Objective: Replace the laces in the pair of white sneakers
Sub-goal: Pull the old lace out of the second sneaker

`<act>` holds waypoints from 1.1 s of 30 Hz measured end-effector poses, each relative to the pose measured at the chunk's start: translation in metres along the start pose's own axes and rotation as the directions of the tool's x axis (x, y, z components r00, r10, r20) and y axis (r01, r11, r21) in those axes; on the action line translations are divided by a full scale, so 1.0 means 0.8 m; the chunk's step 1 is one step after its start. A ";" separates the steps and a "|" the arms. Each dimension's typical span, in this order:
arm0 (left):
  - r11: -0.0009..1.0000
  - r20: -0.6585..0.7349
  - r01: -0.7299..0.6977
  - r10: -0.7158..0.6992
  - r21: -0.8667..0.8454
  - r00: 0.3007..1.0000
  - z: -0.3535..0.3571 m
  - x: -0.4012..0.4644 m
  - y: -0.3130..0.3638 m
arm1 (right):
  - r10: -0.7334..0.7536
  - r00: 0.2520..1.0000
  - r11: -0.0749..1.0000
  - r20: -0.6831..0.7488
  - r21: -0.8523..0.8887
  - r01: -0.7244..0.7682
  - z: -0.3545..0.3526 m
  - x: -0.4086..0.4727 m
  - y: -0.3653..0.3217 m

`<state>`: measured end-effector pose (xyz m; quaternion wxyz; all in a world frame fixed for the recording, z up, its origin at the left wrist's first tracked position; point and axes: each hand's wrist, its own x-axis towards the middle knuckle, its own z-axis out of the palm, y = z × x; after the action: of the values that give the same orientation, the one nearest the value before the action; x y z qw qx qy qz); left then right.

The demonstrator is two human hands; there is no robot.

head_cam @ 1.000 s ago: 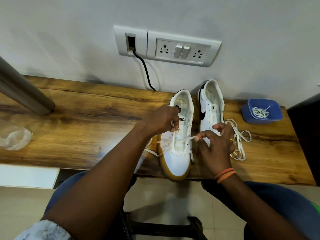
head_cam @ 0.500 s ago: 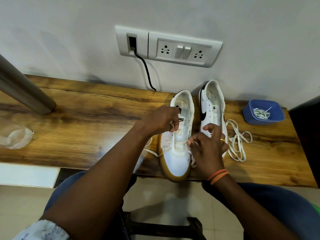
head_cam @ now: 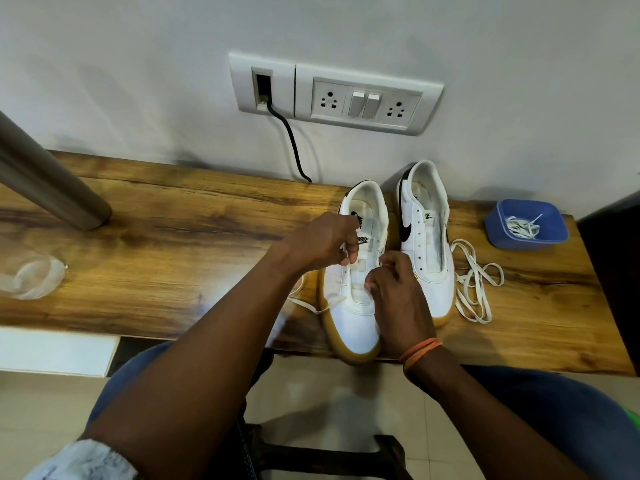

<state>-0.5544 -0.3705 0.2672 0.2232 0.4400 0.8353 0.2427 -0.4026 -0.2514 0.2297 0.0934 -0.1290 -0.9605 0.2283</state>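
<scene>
Two white sneakers on the wooden worktop (head_cam: 173,237), side by side, toes toward the near edge, heels toward the wall. Left sneaker (head_cam: 353,306): gum sole, toe overhanging the worktop's front edge, a white lace (head_cam: 313,308) threaded through the lowest eyelets, one end trailing out to the left across the wood. Right sneaker (head_cam: 429,244): black swoosh on its inner side, eyelets bare, no lace threaded. Just right of it, a loose white lace (head_cam: 474,282) in a tangle of loops, flat on the worktop.

Left hand (head_cam: 322,242) over the left sneaker's left eyelet row, fingers curled, thumb and forefinger pinching a strand of lace. Right hand (head_cam: 398,292) over the same sneaker's right edge, fingers curled inward at the eyelets, pinching the lace's other end; ring on one finger, orange bands at the wrist.

Farther right, near the wall, a blue bowl (head_cam: 498,230) holding a bundle of white laces. At far left, a clear plastic container (head_cam: 31,277) on the worktop and a grey post (head_cam: 52,181) slanting down onto the wood. On the wall above, a switch panel (head_cam: 363,98) with a black cable (head_cam: 292,147) dropping behind the worktop.
</scene>
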 end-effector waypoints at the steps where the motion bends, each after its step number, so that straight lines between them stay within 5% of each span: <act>1: 1.000 0.003 0.001 -0.001 0.001 1.000 0.000 0.000 -0.001 | -0.018 1.000 1.000 -0.004 -0.008 0.017 -0.002 0.000 0.001; 8: 0.999 -0.010 0.006 -0.006 0.032 1.000 0.001 0.001 0.000 | -0.033 0.998 0.994 0.056 -0.100 0.039 -0.004 0.000 -0.004; 20: 0.999 0.038 0.023 -0.021 -0.048 0.999 -0.007 -0.005 -0.002 | 0.116 0.992 0.958 0.049 0.257 -0.125 -0.028 0.008 0.023; 27: 0.992 0.010 0.100 -0.101 0.072 0.995 -0.001 -0.012 0.024 | 0.201 0.980 0.953 -0.004 0.234 -0.195 -0.060 0.018 0.047; 33: 0.915 0.102 0.062 -0.111 0.398 0.989 0.036 -0.021 0.058 | 0.221 0.974 0.954 0.040 0.197 -0.225 -0.083 0.007 0.063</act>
<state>-0.5000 -0.3559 0.2754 0.1914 0.4526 0.8703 0.0326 -0.3816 -0.1793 0.2653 0.0714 -0.2244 -0.9127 0.3340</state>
